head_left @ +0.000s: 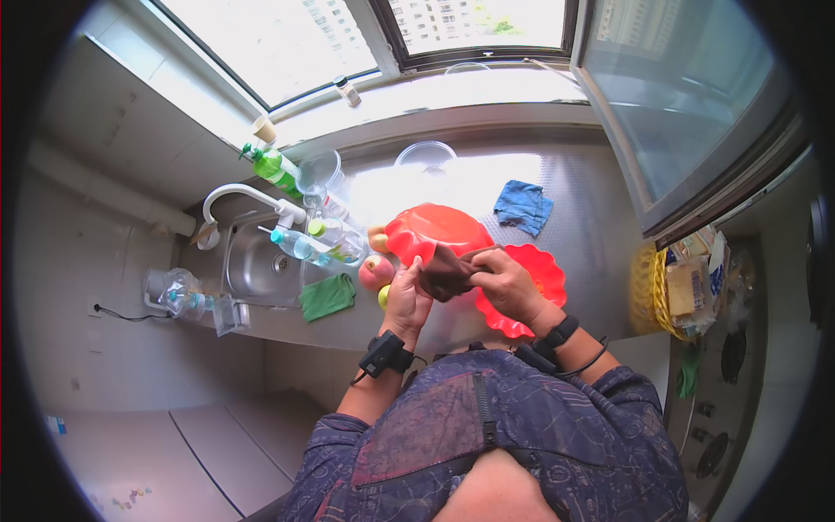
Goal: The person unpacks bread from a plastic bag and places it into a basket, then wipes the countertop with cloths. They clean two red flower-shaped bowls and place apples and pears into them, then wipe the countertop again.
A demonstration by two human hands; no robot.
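Observation:
My left hand (409, 297) grips the near rim of a red scalloped plate (440, 223), its thumb on the wavy edge. A dark brown cloth (447, 274) hangs over that same edge. Bunched fingers of my right hand (505, 280) pinch the cloth on its right side. A second red scalloped plate (550, 274) lies on the steel counter, partly hidden under my right hand and wrist. Left of the held plate sit a red-and-yellow apple (376, 272), a green fruit (383, 297) partly behind my left hand, and a yellowish fruit (377, 239).
A steel sink (258, 261) with a white faucet (244, 188) lies to the left, beside several plastic bottles (339, 238). A green cloth (327, 297) and a blue cloth (524, 207) rest on the counter (587, 176). An open window sash (678, 98) overhangs the right, near a yellow basket (660, 293).

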